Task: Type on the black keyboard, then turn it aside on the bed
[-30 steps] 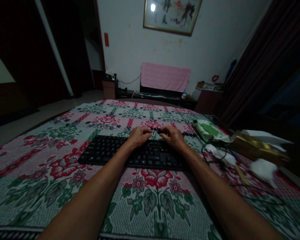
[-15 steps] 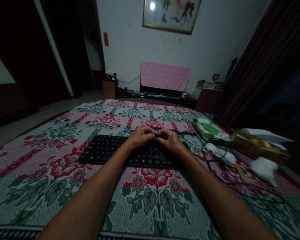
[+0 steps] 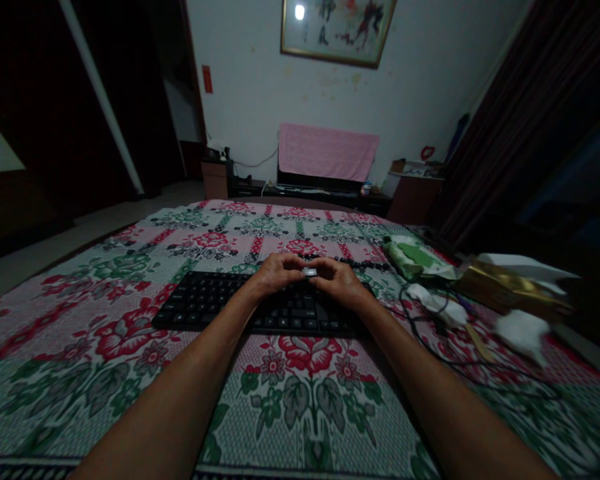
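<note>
A black keyboard lies on the flowered cloth, its middle and right part half hidden under my hands and forearms. Above its back edge my left hand and my right hand meet, thumbs and forefingers pinched from both sides on a small keycap. The face of it turned to me looks pale and shiny; finer detail is too small to make out. Just behind the hands runs a row of small black pieces that look like loose keycaps.
To the right lie a green tissue pack, a gold box, crumpled white tissue, a wooden-handled brush-like tool and a looping black cable. A pink towel covers a screen at the far wall.
The keycap between my fingertips has been turned, so a pale face shows where it looked dark before. Both hands stay over the keyboard's back edge. The view has shifted slightly.
</note>
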Available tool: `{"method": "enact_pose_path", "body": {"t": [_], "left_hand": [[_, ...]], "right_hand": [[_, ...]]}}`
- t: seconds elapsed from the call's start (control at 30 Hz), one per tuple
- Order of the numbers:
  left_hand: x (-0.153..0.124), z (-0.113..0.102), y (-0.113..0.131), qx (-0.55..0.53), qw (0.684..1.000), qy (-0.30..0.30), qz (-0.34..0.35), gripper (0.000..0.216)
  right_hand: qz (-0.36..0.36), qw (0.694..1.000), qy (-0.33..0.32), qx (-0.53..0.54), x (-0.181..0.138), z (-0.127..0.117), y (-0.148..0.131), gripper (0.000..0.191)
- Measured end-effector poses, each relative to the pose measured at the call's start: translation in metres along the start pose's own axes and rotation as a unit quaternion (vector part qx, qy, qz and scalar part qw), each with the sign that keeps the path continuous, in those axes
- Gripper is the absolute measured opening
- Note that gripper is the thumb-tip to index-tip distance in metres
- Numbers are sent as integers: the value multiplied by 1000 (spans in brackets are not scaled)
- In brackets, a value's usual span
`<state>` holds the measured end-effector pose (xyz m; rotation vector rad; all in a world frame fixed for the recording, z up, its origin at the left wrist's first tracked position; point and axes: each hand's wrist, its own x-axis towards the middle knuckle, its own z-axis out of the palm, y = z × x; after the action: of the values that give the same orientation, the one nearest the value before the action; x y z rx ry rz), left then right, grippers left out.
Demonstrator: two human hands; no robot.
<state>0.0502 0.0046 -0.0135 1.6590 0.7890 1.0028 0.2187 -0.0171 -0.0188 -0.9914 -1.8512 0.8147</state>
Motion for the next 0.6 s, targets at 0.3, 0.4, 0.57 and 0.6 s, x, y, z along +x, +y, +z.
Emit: {"method": "enact_pose_path", "body": {"t": [0.3,0.4,0.57,0.6], "left_hand": [[3,-4,-14,90,996,3,16,29],[4,-5,-17,121,992,-8,33,27],[2,-4,-15,128,991,-24,31,27],[2,-4,-13,126,991,-27,28,27]], "right_hand": [[5,997,-12,-78,-3,-9,4,25],[-14,992,-14,-126,-4,-11,5,22],[-29,989,-23,-146,-5,-12,3,21],[-29,988,-25,-147,-5,-12,3,21]]}}
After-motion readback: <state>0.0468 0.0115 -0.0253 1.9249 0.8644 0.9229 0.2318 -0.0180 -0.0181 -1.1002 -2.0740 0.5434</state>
